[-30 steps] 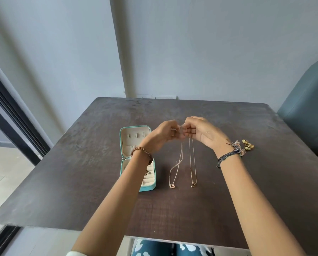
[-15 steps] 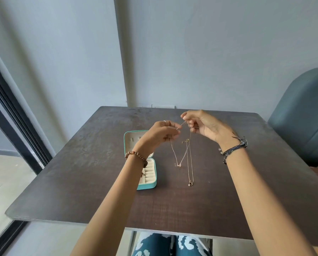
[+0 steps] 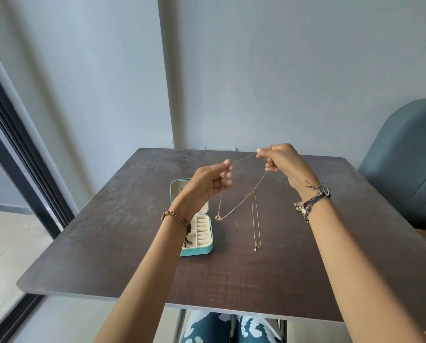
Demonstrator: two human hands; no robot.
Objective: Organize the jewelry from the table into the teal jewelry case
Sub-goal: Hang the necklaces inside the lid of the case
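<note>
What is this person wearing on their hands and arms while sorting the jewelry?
Both forearms are bare, with no sleeves in view. The left hand has a thin ring on one finger, and a brown beaded bracelet circles that wrist. The right hand shows no rings; its wrist carries a dark blue-and-grey braided thread bracelet with frayed loose ends.

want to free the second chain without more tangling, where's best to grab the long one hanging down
Probably near its top, where it hooks over the other chain at the snag, pinching from the right. The long chain hangs straight as a narrow loop there; its pendant end hangs free at the bottom. Both hands, left and right, are busy.
</note>
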